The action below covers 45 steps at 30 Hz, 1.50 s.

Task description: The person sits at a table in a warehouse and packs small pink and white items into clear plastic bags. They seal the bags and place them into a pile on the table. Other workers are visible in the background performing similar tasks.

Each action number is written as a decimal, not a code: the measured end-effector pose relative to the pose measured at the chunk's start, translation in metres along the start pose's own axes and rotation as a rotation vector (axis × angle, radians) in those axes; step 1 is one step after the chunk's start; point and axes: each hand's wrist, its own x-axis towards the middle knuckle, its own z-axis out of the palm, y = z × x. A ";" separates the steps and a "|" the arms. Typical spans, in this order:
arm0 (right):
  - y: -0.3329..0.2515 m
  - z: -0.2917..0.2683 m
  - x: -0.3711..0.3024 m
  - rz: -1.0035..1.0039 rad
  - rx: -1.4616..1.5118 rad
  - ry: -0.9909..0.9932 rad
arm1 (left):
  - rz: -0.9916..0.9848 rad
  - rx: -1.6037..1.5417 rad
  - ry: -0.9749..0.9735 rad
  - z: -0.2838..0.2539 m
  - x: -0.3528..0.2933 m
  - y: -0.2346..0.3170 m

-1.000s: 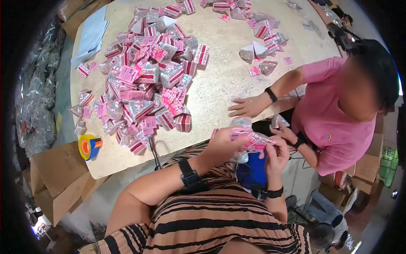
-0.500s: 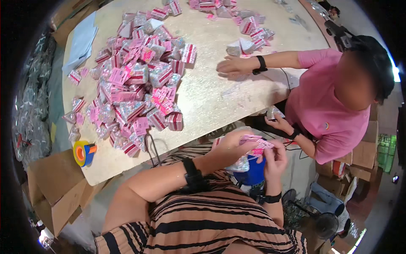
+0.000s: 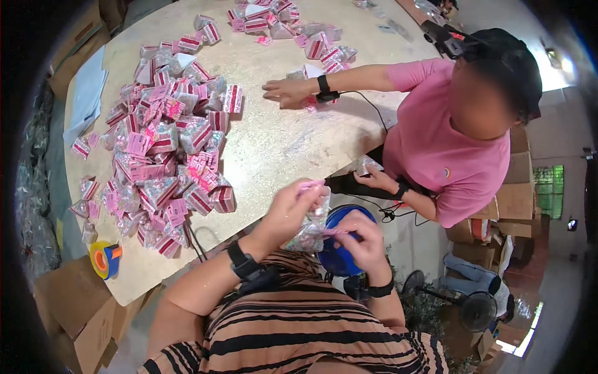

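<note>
In front of my body, over the table's near edge, my left hand (image 3: 298,210) is closed on a small transparent packet (image 3: 306,238) with silvery, glittery contents. A pink card (image 3: 311,184) shows at the fingertips of the same hand. To its right, my right hand (image 3: 362,243) pinches another pink card (image 3: 335,232) between thumb and fingers, close beside the packet. Whether that card is joined to the packet I cannot tell. The blue bucket (image 3: 341,260) shows beneath and between my hands.
A large heap of pink-and-silver packets (image 3: 165,137) covers the table's (image 3: 268,146) left side. Tape rolls (image 3: 104,258) lie at the near left corner, above a cardboard box (image 3: 78,299). At right, a co-worker in pink (image 3: 445,143) reaches over the table. A fan (image 3: 478,310) stands lower right.
My hands have drawn apart, and the pink cards that were together between them are now split between the two hands. The co-worker's hand has slid left over the table. The view has shifted.
</note>
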 end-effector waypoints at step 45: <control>0.138 0.038 0.217 0.243 -0.146 -0.352 | -0.271 -0.272 0.383 -0.074 0.049 0.033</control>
